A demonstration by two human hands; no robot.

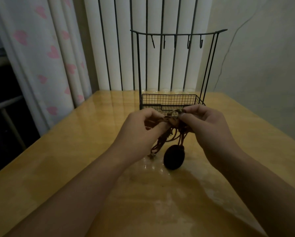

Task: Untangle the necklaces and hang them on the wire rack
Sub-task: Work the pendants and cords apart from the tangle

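A tangled bunch of brown cord necklaces (170, 132) hangs between my two hands above the table. My left hand (139, 132) pinches the knot from the left. From the right, my right hand (206, 127) grips the cords with thumb and fingers. A dark oval pendant (174, 157) dangles below on a cord and touches the tabletop. Behind my hands stands the black wire rack (175, 34), its top bar carrying several empty hooks and a mesh basket (170, 100) at its base.
The glossy yellow wooden table (92, 151) reaches to a wall with white vertical panels and dark rails. A white curtain with pink hearts (46, 53) hangs at the left. A thin cable (228, 48) runs down the right wall.
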